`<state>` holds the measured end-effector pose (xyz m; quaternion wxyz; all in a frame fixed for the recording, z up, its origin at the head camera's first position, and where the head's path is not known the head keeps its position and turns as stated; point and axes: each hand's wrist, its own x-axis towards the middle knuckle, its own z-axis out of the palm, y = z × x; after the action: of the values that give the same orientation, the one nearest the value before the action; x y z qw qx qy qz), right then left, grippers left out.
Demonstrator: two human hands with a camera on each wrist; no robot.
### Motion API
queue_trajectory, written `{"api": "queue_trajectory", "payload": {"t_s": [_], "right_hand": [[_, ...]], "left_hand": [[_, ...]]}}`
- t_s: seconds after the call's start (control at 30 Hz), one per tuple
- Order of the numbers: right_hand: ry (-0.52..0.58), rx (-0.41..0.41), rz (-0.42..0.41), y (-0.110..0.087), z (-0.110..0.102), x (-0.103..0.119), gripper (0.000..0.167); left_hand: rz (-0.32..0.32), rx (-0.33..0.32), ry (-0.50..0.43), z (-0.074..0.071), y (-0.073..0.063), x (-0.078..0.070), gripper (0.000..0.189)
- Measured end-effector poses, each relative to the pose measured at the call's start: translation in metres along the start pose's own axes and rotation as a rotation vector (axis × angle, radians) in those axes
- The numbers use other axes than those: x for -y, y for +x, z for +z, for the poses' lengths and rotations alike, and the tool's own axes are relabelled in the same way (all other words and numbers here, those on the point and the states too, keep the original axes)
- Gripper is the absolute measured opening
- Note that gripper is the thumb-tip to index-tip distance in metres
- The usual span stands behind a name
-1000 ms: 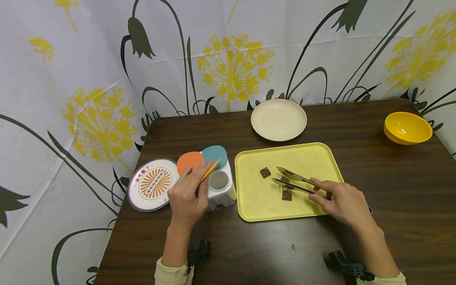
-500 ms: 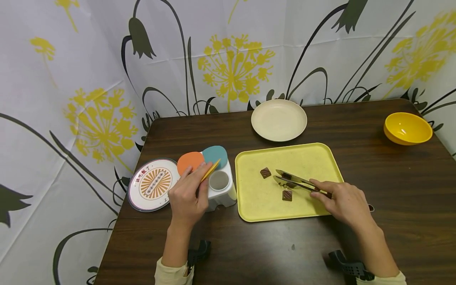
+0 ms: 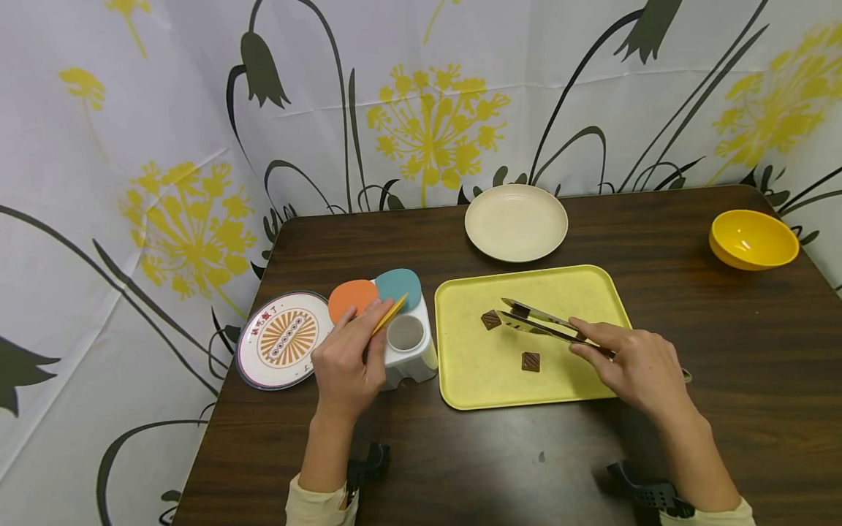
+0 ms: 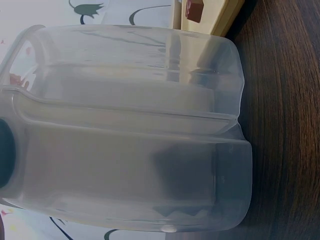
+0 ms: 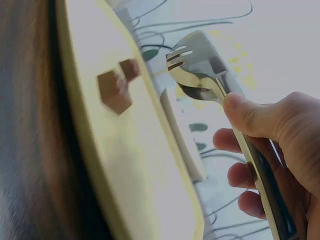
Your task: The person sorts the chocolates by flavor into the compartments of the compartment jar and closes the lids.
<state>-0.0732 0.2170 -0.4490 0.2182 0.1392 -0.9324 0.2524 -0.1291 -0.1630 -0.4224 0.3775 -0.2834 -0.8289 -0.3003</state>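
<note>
In the head view, my left hand [image 3: 349, 358] pinches a thin yellow lid [image 3: 392, 313] raised over a white seasoning box [image 3: 399, 371]. An orange lid [image 3: 351, 297] and a teal lid [image 3: 400, 286] cover two compartments; a round one beside them stands uncovered. The box's translucent wall [image 4: 120, 160] fills much of the left wrist view. My right hand [image 3: 634, 369] grips metal tongs [image 3: 555, 329] above a yellow tray [image 3: 460, 383]. A dark piece, apparently a chocolate [image 3: 520, 311], shows between their jaws. Two square chocolates, one at left [image 3: 490, 319] and one nearer [image 3: 530, 361], lie on the tray.
A patterned plate [image 3: 253, 351] lies left of the box, partly behind it. Behind the tray is a cream plate [image 3: 516, 223]. At the far right of the dark wooden table [image 3: 487, 467] stands a yellow bowl [image 3: 753, 239]. A flowered cloth [image 3: 592, 88] hangs behind.
The tongs have closed around the middle chocolate, which has left its spot on the tray, and have risen slightly up and left. My left hand stays with the lid over the box.
</note>
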Motion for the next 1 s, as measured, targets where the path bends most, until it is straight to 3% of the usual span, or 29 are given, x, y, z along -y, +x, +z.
{"api": "queue_trajectory", "payload": {"t_s": [0.5, 1.0], "right_hand": [[0.188, -0.126, -0.255, 0.036, -0.003, 0.058, 0.041], [0.235, -0.080, -0.358, 0.047, 0.018, 0.093, 0.036]], "left_hand": [[-0.016, 0.015, -0.004, 0.000, -0.001, 0.001, 0.034], [0.000, 0.006, -0.001, 0.000, -0.001, 0.001, 0.037]]}}
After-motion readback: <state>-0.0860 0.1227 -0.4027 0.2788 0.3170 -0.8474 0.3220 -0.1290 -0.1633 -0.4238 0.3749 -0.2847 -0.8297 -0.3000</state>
